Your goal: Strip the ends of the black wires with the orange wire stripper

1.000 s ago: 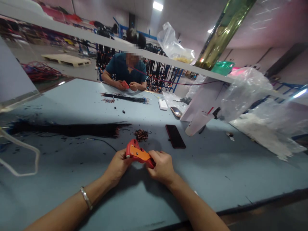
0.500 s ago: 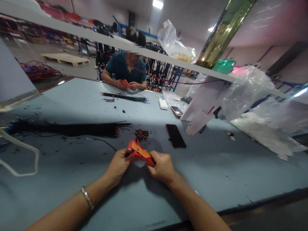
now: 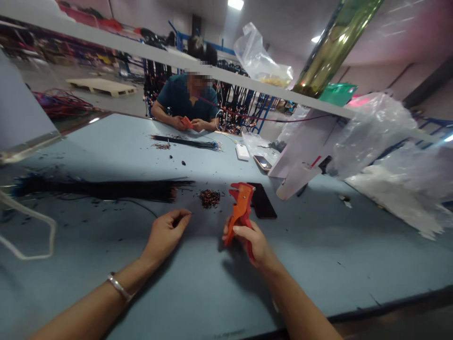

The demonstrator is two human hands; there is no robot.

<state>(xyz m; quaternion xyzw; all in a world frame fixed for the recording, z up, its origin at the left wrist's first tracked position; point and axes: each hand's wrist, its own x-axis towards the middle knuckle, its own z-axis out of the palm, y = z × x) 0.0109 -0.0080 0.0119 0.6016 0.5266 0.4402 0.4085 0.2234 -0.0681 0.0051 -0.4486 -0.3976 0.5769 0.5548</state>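
In my right hand [image 3: 249, 238] is a red and orange wire stripper [image 3: 242, 205], its jaws raised and turned toward the far side of the table. The thumb and fingers of my left hand [image 3: 168, 231] pinch a thin black wire [image 3: 143, 206]. One short end of it pokes out past the fingertips, and the rest trails back to the left. A small heap of cut insulation bits [image 3: 209, 199] lies between and beyond my hands. Farther left stretches a thick bundle of black wires [image 3: 106, 190], with bare-looking ends on its right.
A dark phone [image 3: 264, 202] lies just behind the stripper. Beyond it are another phone [image 3: 262, 163], a white box [image 3: 242, 152] and a tilted cup with a red straw [image 3: 299, 181]. Across the table a co-worker [image 3: 189, 101] holds a similar red tool near a smaller wire bundle [image 3: 187, 142].
The stripper has come away from my left hand, moving right and turning upright in my right hand. My left hand has shifted slightly left, with the wire still pinched.
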